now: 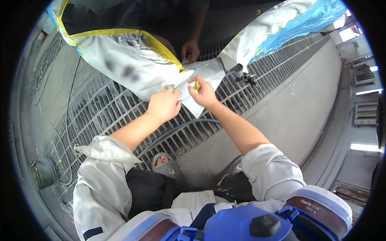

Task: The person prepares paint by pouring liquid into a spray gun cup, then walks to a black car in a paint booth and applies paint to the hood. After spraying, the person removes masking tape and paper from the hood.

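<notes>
A glossy dark panel at the top mirrors an arm and hand. Yellow masking tape runs along its lower edge, joined to white masking paper with dark sprayed smudges. My left hand is closed, its bent fingers gripping the lower edge of this paper. Beside it, my right hand pinches a small crumpled bit of yellow tape between thumb and fingers. A loose pale sheet hangs down behind both hands, its pointed corner below them. The fingertips of my left hand are partly hidden.
Metal floor grating lies under the panel. A dark spray gun is by the sheet's right side. Blue film covers the far right. A hose crosses near my sandals. A blue respirator fills the bottom.
</notes>
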